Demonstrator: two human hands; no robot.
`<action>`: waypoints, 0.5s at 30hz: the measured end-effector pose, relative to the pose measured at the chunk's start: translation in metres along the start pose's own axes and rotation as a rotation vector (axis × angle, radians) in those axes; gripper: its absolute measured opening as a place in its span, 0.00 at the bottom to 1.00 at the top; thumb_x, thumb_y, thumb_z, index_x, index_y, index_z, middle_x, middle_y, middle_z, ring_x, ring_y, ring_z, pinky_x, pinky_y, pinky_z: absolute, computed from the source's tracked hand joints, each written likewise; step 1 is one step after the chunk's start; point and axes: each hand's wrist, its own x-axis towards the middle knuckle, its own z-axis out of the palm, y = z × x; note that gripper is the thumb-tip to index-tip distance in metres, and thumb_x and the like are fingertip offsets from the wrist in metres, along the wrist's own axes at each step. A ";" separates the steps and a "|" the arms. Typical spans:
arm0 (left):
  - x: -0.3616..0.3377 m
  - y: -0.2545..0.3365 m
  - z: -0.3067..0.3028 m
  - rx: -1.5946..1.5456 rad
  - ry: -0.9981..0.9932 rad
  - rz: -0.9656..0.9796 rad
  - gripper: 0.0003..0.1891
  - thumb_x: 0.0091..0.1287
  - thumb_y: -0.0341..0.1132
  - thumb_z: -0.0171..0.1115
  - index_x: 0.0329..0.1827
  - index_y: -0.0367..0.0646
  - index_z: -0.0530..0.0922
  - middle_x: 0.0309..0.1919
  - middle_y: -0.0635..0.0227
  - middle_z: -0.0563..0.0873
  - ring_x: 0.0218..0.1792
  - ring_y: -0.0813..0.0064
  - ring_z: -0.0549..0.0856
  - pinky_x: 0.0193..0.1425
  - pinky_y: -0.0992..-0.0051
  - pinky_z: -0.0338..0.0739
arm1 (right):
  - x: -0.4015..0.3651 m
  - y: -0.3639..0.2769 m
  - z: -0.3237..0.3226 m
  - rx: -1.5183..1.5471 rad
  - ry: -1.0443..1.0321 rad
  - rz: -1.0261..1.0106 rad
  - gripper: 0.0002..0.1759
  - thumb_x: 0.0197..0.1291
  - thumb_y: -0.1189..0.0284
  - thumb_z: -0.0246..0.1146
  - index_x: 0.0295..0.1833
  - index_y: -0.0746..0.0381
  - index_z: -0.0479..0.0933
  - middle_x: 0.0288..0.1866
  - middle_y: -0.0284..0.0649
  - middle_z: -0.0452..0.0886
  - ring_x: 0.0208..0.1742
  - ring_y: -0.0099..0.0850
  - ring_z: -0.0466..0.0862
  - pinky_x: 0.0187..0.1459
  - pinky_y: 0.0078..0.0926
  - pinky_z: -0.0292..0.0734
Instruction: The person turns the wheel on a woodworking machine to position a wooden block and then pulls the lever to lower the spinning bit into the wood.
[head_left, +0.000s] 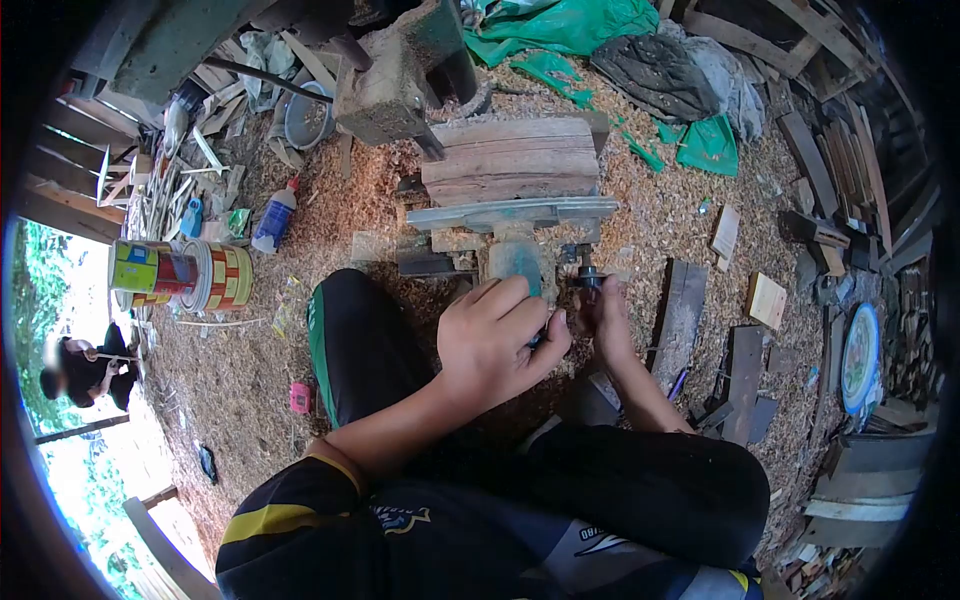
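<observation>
We are holding the left hand closed at the near end of the teal cylinder; its fingers are hiding what they are gripping. We are curling the right hand around the dark knob, just right of the cylinder. Beyond both hands, the metal bar is lying crosswise, and the wooden block is sitting just past it.

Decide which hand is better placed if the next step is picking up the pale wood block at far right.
Right, most likely. The right hand is nearer the pale wood block; the left hand, curled at the teal part, would have to reach past it.
</observation>
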 end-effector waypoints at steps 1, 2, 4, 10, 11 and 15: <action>0.000 0.000 -0.001 0.005 -0.007 -0.007 0.16 0.55 0.27 0.74 0.21 0.42 0.71 0.23 0.62 0.69 0.21 0.58 0.74 0.24 0.62 0.70 | 0.002 0.004 0.001 0.086 -0.043 0.035 0.31 0.85 0.42 0.44 0.49 0.58 0.76 0.31 0.28 0.75 0.26 0.20 0.70 0.28 0.21 0.66; -0.001 0.000 -0.001 0.006 -0.009 -0.007 0.16 0.55 0.27 0.74 0.21 0.42 0.71 0.23 0.62 0.69 0.21 0.58 0.74 0.24 0.62 0.70 | 0.002 0.008 0.001 0.170 -0.086 0.071 0.34 0.84 0.39 0.42 0.48 0.58 0.77 0.31 0.30 0.77 0.25 0.22 0.70 0.28 0.23 0.66; -0.001 -0.001 0.000 -0.001 0.005 -0.001 0.16 0.55 0.27 0.74 0.22 0.42 0.71 0.24 0.62 0.69 0.21 0.58 0.74 0.24 0.62 0.70 | 0.002 0.007 -0.001 0.250 -0.130 0.105 0.37 0.83 0.36 0.40 0.46 0.59 0.77 0.30 0.31 0.78 0.24 0.24 0.70 0.28 0.24 0.66; -0.003 0.001 0.001 0.009 0.025 0.001 0.15 0.55 0.27 0.74 0.22 0.41 0.71 0.23 0.62 0.70 0.21 0.58 0.75 0.25 0.62 0.70 | 0.000 -0.023 -0.007 0.481 -0.306 0.446 0.41 0.82 0.34 0.39 0.50 0.62 0.80 0.31 0.34 0.80 0.24 0.28 0.70 0.28 0.27 0.64; -0.003 0.001 0.001 0.010 0.028 0.001 0.15 0.55 0.27 0.74 0.22 0.41 0.71 0.23 0.62 0.70 0.21 0.58 0.75 0.25 0.62 0.70 | 0.001 -0.015 -0.006 0.417 -0.254 0.327 0.41 0.82 0.35 0.39 0.51 0.62 0.80 0.31 0.33 0.80 0.24 0.27 0.70 0.28 0.27 0.64; -0.004 0.001 0.001 0.021 0.037 0.002 0.16 0.55 0.27 0.74 0.22 0.42 0.71 0.23 0.62 0.69 0.21 0.58 0.74 0.25 0.62 0.70 | 0.006 -0.004 0.009 0.144 -0.095 0.166 0.40 0.83 0.38 0.40 0.50 0.62 0.82 0.29 0.31 0.78 0.23 0.27 0.69 0.27 0.26 0.64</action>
